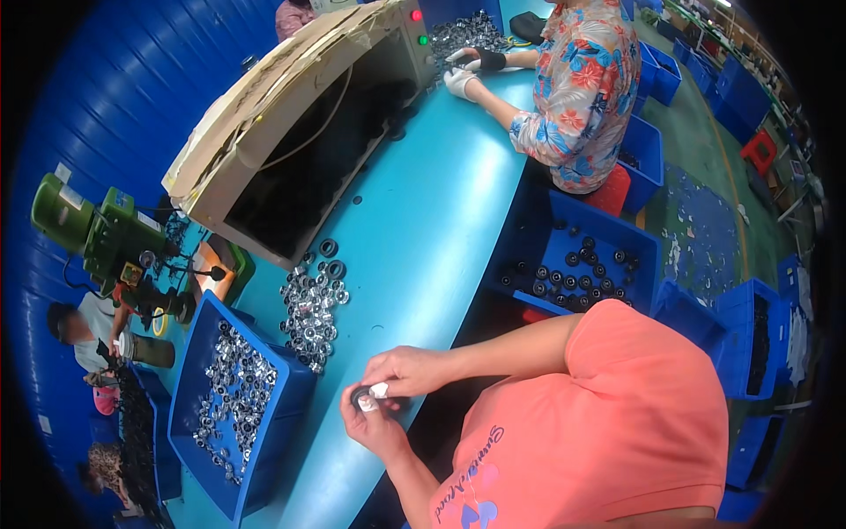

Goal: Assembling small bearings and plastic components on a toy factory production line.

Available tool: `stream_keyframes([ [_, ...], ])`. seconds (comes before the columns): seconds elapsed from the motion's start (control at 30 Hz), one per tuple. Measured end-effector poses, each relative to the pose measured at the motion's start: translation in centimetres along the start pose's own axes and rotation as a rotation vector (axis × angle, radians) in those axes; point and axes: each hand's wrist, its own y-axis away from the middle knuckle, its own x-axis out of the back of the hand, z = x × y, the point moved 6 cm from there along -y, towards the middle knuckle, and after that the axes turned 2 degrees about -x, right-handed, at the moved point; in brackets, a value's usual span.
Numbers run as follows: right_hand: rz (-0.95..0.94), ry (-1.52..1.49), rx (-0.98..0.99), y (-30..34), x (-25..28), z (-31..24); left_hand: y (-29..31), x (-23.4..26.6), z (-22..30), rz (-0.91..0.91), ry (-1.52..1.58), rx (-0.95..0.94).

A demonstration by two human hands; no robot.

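Both hands met over the near edge of the teal bench [423, 229]. The left hand [374, 423] was cupped with its fingers curled up, and a small dark ring [363, 398] sat pinched at their tips; a white-taped fingertip showed against it. The right hand [407, 370] came in from above, its fingers bent down onto the same ring, so the part was gripped between both hands, just above the bench edge and right of the near bin [231, 414]. How tightly each hand closed could not be told exactly, but neither was spread open. That blue bin held many shiny metal rings, and a loose pile of the same silver rings [313, 304] lay on the bench just beyond it, with a few dark rings at its far end. Behind the pile stood a boxy machine [291, 150] under a sheet of cardboard. To the left stood a green drill press [110, 238]. Right of the bench, a lower blue crate [577, 264] held scattered black rings. At the far end a co-worker [582, 88] in a flowered shirt worked with gloved hands on the bench beside another heap of metal parts [463, 33].
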Motion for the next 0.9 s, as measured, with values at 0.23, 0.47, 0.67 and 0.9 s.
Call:
stream_keyframes([
  [0.23,0.124,0.191,0.201,-0.6,-0.5,-0.4,-0.5,1.6,-1.9,0.094,-0.176,-0.062],
  [0.47,0.078,0.194,0.050,-0.6,1.0,0.1,-0.7,-0.4,-0.2,-0.053,-0.250,0.020],
  [0.67,0.089,0.264,0.019,-0.7,1.1,0.6,-1.2,-0.9,-0.8,-0.042,-0.368,0.006],
  [0.9,0.060,-0.307,-0.259,-1.3,1.0,1.1,0.0,-0.7,0.3,-0.204,-0.166,0.128],
])
